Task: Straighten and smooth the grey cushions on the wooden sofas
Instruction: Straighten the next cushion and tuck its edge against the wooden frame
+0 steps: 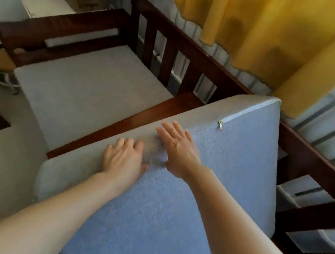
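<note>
Grey cushion (173, 194) under both hands, seemingly.

grey cushion (160, 203) tilted, seemingly off seat
</note>
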Demonstrator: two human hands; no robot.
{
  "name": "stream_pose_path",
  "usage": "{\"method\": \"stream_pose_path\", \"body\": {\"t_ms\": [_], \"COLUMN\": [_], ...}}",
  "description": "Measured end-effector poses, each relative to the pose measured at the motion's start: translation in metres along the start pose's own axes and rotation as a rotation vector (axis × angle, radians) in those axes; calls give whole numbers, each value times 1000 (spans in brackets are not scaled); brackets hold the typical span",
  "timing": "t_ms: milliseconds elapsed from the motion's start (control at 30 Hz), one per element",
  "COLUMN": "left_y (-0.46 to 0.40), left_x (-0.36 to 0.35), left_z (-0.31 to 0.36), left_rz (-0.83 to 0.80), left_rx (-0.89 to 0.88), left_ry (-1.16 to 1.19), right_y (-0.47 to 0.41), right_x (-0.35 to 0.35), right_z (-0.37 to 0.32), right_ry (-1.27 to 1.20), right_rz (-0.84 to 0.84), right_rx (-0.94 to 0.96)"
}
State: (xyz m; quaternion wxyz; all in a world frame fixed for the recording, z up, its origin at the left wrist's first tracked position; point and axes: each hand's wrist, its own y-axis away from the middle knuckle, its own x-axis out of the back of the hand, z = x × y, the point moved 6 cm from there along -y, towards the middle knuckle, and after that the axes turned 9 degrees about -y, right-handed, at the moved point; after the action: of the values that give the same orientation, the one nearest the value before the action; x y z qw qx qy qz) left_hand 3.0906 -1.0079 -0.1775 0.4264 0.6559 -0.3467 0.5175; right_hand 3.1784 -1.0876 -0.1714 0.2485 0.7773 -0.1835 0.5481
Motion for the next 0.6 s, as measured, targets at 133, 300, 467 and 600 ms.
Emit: {"method": "stream_pose_path", "body": {"t_ms": [133, 300, 467, 600], "left_y": [1, 4, -1, 1], "left_x": [-2, 2, 10, 16], "left_z": [1, 3, -4, 0], "left_rz": [6, 0, -20, -20], "left_rx": [73, 106, 85, 66], "left_ry": [61, 86, 140, 133], "right_y": [-6, -8, -6, -1], "right_x": [-11, -10, -5, 4], "right_z": [1, -1, -7, -8], "right_ry": [47, 30, 62, 63], "right_rz": [-1, 11, -3, -37], "right_rx": [99, 123, 113, 73]}}
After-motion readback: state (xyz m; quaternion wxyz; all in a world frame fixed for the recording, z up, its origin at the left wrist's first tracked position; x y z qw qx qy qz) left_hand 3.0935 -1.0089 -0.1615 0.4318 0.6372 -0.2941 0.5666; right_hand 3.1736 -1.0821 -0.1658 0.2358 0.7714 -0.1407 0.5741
